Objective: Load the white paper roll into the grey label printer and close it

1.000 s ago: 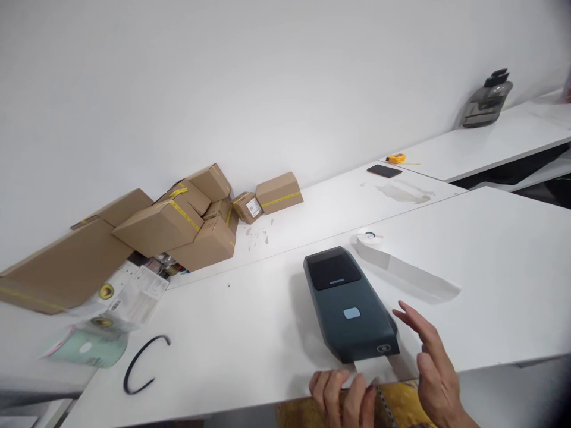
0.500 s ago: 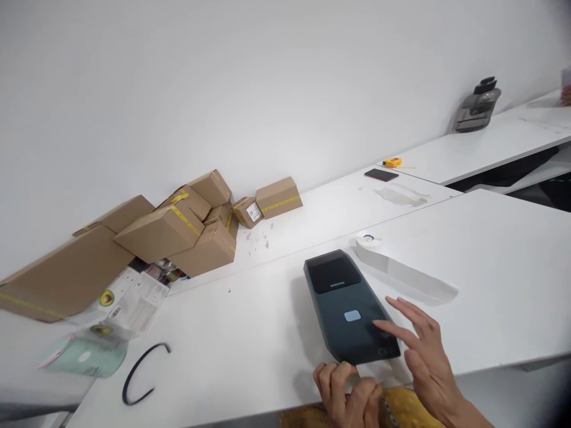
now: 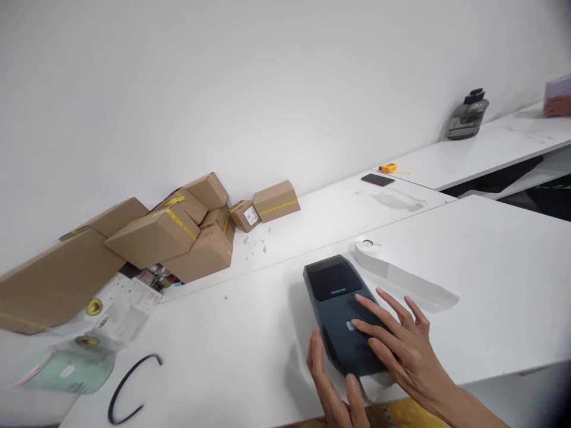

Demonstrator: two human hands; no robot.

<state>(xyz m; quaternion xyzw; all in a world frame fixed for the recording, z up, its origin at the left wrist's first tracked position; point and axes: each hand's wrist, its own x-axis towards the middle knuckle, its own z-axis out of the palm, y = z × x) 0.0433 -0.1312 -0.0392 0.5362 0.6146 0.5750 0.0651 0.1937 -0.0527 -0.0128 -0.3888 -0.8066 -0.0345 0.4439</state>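
Observation:
A dark grey label printer (image 3: 328, 324), with a black glossy window and a light-blue button (image 3: 350, 326), lies on the white table in front of me. My right hand (image 3: 397, 339) is over its lower right part, fingers stretched and spread. One fingertip rests on the button and partly covers it. My left hand (image 3: 332, 386) holds the near left corner, its fingers along the left side and its thumb at the near edge. Beyond my right hand, a strip of white paper tape (image 3: 405, 276) runs out from a small roll (image 3: 367, 246).
Cardboard boxes (image 3: 156, 235) are piled at the back left. Nearer are plastic-wrapped packs (image 3: 127, 312), a green pouch (image 3: 71, 370) and a black curved band (image 3: 120, 392). A phone-like slab (image 3: 377, 179), tape measure (image 3: 388, 168) and dark bottle (image 3: 467, 116) stand right; another person's hand (image 3: 557, 107) holds a lilac object.
My right hand has moved left over the printer, a finger now on the button. My left hand has uncurled from the near edge and shifted to the left corner. The view has shifted slightly.

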